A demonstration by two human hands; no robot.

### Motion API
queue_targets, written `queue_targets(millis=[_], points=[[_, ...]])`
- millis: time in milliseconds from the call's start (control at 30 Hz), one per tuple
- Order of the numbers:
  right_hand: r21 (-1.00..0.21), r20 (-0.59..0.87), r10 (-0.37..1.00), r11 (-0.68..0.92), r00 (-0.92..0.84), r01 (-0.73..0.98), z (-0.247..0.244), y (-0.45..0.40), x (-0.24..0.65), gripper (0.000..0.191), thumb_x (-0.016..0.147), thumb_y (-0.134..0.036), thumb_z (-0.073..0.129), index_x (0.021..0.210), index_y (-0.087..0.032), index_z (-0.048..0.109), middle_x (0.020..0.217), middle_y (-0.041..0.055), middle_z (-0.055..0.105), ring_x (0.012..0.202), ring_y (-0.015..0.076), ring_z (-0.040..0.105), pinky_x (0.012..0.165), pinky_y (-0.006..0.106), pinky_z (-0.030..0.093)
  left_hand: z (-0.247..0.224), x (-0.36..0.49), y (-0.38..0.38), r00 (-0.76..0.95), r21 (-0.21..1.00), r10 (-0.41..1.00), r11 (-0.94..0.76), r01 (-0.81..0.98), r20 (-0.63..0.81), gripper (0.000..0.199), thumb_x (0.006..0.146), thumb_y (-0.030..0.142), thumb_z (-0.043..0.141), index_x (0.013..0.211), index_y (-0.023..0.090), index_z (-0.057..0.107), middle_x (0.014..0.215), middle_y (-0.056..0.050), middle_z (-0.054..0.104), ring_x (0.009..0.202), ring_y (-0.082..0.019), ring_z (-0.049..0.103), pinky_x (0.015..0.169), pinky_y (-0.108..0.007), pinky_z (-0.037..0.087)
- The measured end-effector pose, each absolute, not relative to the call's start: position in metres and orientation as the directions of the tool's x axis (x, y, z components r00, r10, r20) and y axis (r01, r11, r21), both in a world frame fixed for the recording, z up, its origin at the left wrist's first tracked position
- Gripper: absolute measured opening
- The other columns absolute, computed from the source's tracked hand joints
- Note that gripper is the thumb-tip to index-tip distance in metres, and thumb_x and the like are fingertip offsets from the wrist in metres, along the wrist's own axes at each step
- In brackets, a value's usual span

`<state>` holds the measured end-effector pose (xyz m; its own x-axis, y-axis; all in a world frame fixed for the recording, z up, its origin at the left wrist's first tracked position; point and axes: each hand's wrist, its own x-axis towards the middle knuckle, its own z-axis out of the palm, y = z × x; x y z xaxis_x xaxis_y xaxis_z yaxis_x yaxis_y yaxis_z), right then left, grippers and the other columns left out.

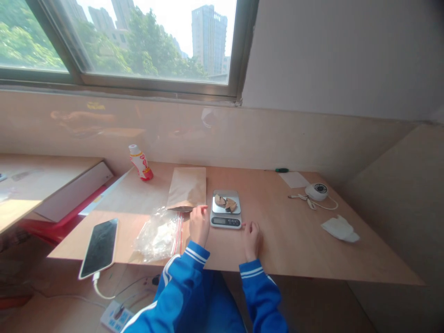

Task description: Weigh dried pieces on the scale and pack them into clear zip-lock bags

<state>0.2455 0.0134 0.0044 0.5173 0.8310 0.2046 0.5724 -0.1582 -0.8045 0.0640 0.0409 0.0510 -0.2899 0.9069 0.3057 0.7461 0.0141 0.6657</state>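
A small silver-and-white kitchen scale (225,222) rests on the wooden table, with several brown, flat, dried-looking pieces (231,205) on its plate. I cannot make out what they are. My left hand (199,225), fingers curled in, lies just left of the scale, by the mouth of a brown paper bag (188,185). By the scale's front right corner, my right hand (252,237) sits loosely closed on the table. Neither hand shows anything in its fingers. A clear zip bag with a red seal line (159,236) is spread left of my left hand.
A white-and-red bottle (140,163) stands at the back left. A phone (100,247) on a charging cable overhangs the front left edge. To the right are a white round device with a cable (316,191), a crumpled tissue (340,228), a paper sheet (293,180) and a green-handled screwdriver (281,170).
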Motion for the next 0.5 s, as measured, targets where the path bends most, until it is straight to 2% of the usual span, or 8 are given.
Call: queue_targets(millis=[67, 133, 300, 500], points=[[-0.811, 0.199, 0.83, -0.159, 0.522, 0.562, 0.005, 0.013, 0.245, 0.047, 0.091, -0.039, 0.03, 0.066, -0.02, 0.064, 0.079, 0.0082, 0.065, 0.07, 0.0207, 0.056, 0.065, 0.029, 0.036, 0.041, 0.043, 0.038, -0.326, 0.631, 0.895, 0.068, 0.773, 0.303, 0.023, 0.084, 0.016, 0.038, 0.084, 0.018, 0.06, 0.087, -0.009, 0.063, 0.089, -0.024, 0.058, 0.086, -0.039, 0.046], [-0.819, 0.197, 0.828, -0.155, 0.524, 0.552, 0.005, 0.013, 0.246, 0.047, 0.091, -0.04, 0.03, 0.066, -0.019, 0.064, 0.079, 0.0085, 0.065, 0.072, 0.0211, 0.057, 0.067, 0.03, 0.037, 0.032, 0.026, 0.039, -0.345, 0.602, 0.888, 0.103, 0.792, 0.303, 0.024, 0.083, 0.013, 0.036, 0.085, 0.016, 0.06, 0.091, -0.011, 0.063, 0.092, -0.025, 0.057, 0.089, -0.039, 0.045], [-0.828, 0.201, 0.831, -0.138, 0.518, 0.543, 0.002, 0.014, 0.246, 0.046, 0.09, -0.04, 0.03, 0.065, -0.02, 0.064, 0.08, 0.0087, 0.066, 0.074, 0.0214, 0.057, 0.071, 0.03, 0.039, 0.019, 0.006, 0.052, -0.324, 0.498, 0.896, 0.141, 0.856, 0.303, 0.033, 0.081, 0.008, 0.033, 0.103, 0.008, 0.057, 0.109, -0.019, 0.057, 0.112, -0.029, 0.049, 0.098, -0.042, 0.037], [-0.822, 0.217, 0.832, -0.126, 0.511, 0.556, 0.001, 0.014, 0.246, 0.048, 0.091, -0.041, 0.03, 0.066, -0.019, 0.065, 0.08, 0.0097, 0.066, 0.074, 0.0214, 0.058, 0.07, 0.03, 0.039, 0.018, 0.003, 0.073, -0.252, 0.404, 0.927, 0.125, 0.906, 0.279, 0.024, 0.08, 0.01, 0.035, 0.092, 0.009, 0.056, 0.092, -0.016, 0.057, 0.09, -0.027, 0.055, 0.085, -0.039, 0.04]])
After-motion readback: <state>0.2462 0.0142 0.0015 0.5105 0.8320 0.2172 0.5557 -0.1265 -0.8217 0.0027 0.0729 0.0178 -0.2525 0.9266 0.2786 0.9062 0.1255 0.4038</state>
